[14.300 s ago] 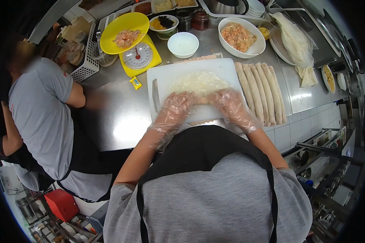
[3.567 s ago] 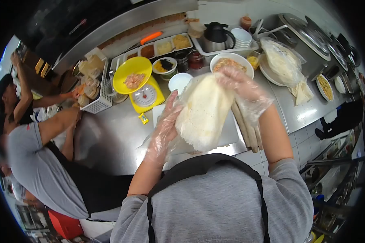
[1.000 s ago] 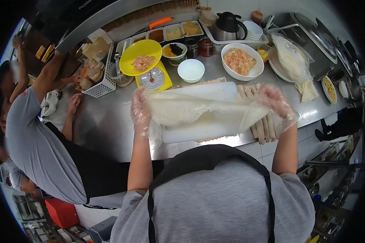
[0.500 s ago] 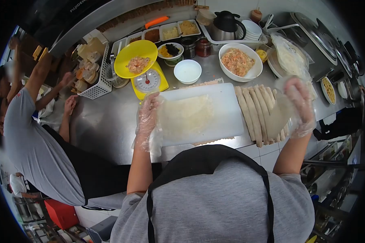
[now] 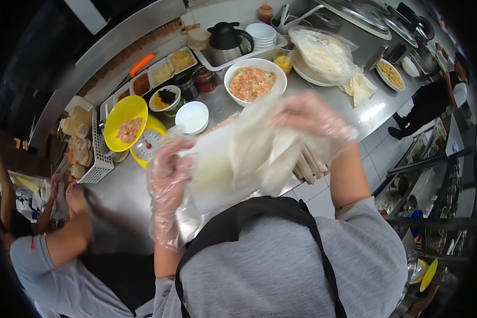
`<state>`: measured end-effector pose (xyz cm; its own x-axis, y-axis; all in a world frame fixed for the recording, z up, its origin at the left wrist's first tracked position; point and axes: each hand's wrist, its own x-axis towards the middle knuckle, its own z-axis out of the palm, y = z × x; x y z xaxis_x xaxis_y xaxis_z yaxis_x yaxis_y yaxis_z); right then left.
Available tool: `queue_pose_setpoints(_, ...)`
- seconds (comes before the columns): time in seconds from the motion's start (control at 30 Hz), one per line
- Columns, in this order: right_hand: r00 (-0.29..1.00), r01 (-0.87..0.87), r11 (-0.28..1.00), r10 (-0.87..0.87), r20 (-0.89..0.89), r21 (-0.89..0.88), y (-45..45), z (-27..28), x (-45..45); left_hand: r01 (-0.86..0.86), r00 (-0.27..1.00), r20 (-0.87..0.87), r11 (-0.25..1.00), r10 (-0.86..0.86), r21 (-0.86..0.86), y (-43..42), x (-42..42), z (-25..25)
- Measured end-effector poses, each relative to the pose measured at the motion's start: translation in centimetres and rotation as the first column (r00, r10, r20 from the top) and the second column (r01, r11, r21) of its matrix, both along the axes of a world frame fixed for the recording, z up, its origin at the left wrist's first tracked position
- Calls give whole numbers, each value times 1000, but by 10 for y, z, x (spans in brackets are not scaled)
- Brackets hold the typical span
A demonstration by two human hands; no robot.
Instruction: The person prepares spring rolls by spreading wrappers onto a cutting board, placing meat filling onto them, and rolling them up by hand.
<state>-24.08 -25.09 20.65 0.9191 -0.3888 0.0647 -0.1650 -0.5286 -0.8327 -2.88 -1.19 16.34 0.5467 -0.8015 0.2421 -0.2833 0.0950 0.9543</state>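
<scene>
My right hand (image 5: 307,119), in a clear plastic glove, grips a thin pale wrapper sheet (image 5: 270,146). The sheet hangs in folds over the right part of a white cutting board (image 5: 214,143), blurred by motion. My gloved left hand (image 5: 170,172) is at the board's left edge, fingers loosely curled with a gap between thumb and forefinger; I see nothing held there. Another pale sheet (image 5: 214,169) lies flat on the board, partly covered. Long pale rolls (image 5: 310,165) show behind the hanging sheet, mostly hidden.
Behind the board stand a white bowl of pinkish filling (image 5: 254,82), a small white bowl (image 5: 192,117) and a scale with a yellow pan (image 5: 126,124). A plastic bag of pale sheets (image 5: 323,55) is at the back right. A co-worker's arm (image 5: 71,233) rests at the left.
My right hand has swung left from over the rolls, bringing the sheet above the board. My left hand's fingers have loosened. The view has turned right.
</scene>
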Motion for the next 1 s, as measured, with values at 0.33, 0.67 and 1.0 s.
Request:
queue_pose_setpoints(0.33,649,671,483,-749,131,-563,-163,57,-159,-262,945,-166,957,281,125,34,16,-56)
queue_pose_setpoints(0.67,634,611,302,-740,224,-732,-286,-32,-157,-140,990,4,969,142,206,16,-1,-49)
queue_pose_setpoints(1.0,934,187,982,-175,310,-9,12,61,27,33,979,200,999,-30,-13,-31,-8,-33)
